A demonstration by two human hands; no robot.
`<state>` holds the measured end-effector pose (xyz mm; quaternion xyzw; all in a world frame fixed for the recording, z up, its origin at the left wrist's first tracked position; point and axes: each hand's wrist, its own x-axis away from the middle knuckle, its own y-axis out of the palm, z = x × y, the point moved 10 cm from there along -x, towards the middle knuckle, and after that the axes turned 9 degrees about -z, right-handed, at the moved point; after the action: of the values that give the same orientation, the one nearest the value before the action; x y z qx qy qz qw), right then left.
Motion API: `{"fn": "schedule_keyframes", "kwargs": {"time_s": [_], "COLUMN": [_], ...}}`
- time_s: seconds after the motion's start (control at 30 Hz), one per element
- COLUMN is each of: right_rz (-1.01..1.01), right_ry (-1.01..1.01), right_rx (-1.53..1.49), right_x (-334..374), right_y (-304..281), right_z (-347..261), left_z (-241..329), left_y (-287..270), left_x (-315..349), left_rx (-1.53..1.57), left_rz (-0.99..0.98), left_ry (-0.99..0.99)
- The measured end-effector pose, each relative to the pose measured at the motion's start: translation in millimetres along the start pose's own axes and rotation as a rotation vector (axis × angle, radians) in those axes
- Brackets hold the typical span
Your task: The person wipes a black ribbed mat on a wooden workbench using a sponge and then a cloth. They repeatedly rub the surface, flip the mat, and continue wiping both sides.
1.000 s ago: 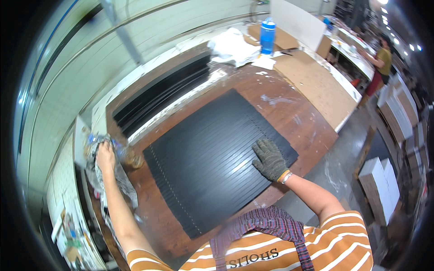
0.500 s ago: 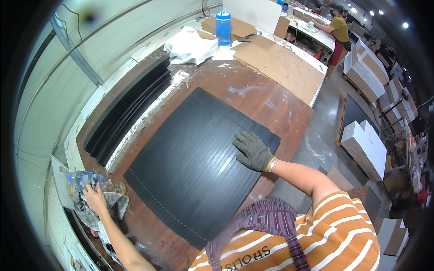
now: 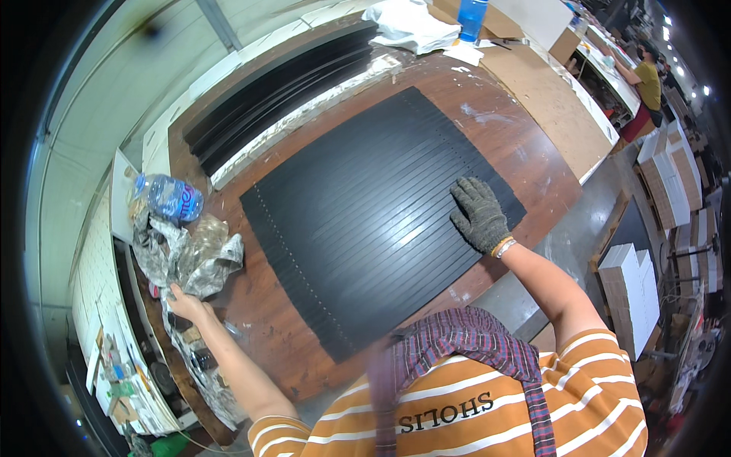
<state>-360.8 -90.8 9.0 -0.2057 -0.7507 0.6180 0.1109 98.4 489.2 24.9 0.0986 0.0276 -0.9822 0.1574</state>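
Observation:
A large black ribbed sheet (image 3: 365, 221), with stitch-like dotted rows along two sides, lies flat on the brown table. On its right part rests my right hand (image 3: 481, 217) in a dark grey knit glove, fingers spread, holding nothing. My bare left hand (image 3: 189, 305) is at the near edge of a crumpled, stained grey-white rag (image 3: 202, 263), fingers closed on its edge; part of the grip is hard to make out. Just beyond the rag, a clear plastic bottle with a blue cap (image 3: 173, 198) lies on its side.
Dark strips (image 3: 282, 91) are stacked along the table's far left, behind a white-smeared bar (image 3: 304, 114). A white cloth (image 3: 415, 27), a blue bottle (image 3: 472, 19) and brown cardboard (image 3: 544, 95) sit at the back. Another person (image 3: 647, 87) works at the far right near stacked white boards (image 3: 632, 286).
My left hand has come off the bottle area, moving nearer to me to the rag's near edge. The view has shifted; my gloved right hand stays flat on the black sheet.

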Motion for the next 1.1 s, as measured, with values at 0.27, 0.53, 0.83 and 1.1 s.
{"fn": "schedule_keyframes", "kwargs": {"time_s": [0.27, 0.53, 0.83, 1.1], "right_rz": [-0.010, 0.019, -0.009, -0.014], "right_ry": [0.000, -0.014, 0.007, 0.021], "right_rx": [-0.004, -0.027, -0.032, -0.061], "right_x": [-2, 1, -2, -2], "right_y": [0, 1, 3, -1], "right_z": [-2, 2, 3, 3], "left_z": [-110, -71, 87, 87], "left_y": [-18, -37, -12, 126], "left_x": [52, 29, -22, 8], "left_rx": [0.702, 0.660, -0.480, -1.142], "left_rz": [-0.022, 0.076, -0.043, -0.411], "left_ry": [-0.539, -0.455, 0.327, 0.748]}}
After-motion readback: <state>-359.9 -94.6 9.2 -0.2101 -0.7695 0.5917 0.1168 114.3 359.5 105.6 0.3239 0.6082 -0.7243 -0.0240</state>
